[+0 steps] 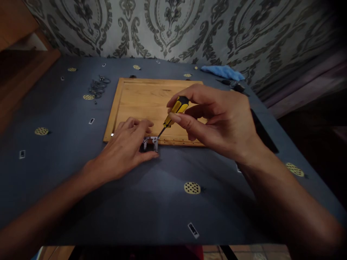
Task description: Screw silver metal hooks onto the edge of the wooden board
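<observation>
A wooden board [146,104] with a raised rim lies flat on the table. At its near edge sits a small metal bracket [155,141] with two prongs pointing toward me. My left hand [127,144] steadies this bracket, its thumb beside the prongs and its fingers over the board; part of the bracket is hidden by the fingers. My right hand [217,119] grips a yellow and black screwdriver [179,107] by its handle, between thumb and fingers. The screwdriver slants down to the left, and its tip meets the right end of the bracket.
A dark blue cloth with pineapple prints covers the table [130,209]. Several metal hooks or rings [99,86] lie behind the board on the left. At the back right are a blue rag [223,72] and a dark tool [235,86]. A flat black object [264,133] lies beyond my right wrist.
</observation>
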### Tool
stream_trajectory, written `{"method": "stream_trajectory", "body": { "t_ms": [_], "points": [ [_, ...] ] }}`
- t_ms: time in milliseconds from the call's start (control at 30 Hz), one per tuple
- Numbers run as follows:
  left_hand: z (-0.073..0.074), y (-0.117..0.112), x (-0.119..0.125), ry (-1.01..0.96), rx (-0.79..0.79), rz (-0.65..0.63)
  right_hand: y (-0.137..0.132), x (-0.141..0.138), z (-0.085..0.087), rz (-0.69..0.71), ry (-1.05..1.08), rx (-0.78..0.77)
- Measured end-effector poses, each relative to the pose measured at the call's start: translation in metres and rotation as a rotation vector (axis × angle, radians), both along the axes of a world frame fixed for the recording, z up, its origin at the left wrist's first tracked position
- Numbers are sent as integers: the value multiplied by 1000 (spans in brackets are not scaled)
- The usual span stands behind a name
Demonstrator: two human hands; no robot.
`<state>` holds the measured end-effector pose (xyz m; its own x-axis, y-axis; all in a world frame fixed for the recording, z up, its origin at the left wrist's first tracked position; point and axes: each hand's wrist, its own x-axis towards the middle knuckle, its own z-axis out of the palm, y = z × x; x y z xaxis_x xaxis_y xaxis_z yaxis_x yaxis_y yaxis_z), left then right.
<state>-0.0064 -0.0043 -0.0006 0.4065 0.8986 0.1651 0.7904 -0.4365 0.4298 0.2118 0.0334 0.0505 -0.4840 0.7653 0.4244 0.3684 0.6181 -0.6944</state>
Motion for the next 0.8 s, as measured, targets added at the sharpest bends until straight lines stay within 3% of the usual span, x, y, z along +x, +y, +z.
{"method": "stream_trajectory", "body": {
  "t_ms": [233, 800],
  "points": [
    [-2, -1, 6, 32, -26, -46, 0, 0, 0, -1, -26, 17],
    [-3, 0, 10, 6, -67, -3, -3, 2, 0, -34, -64, 92]
  ]
}}
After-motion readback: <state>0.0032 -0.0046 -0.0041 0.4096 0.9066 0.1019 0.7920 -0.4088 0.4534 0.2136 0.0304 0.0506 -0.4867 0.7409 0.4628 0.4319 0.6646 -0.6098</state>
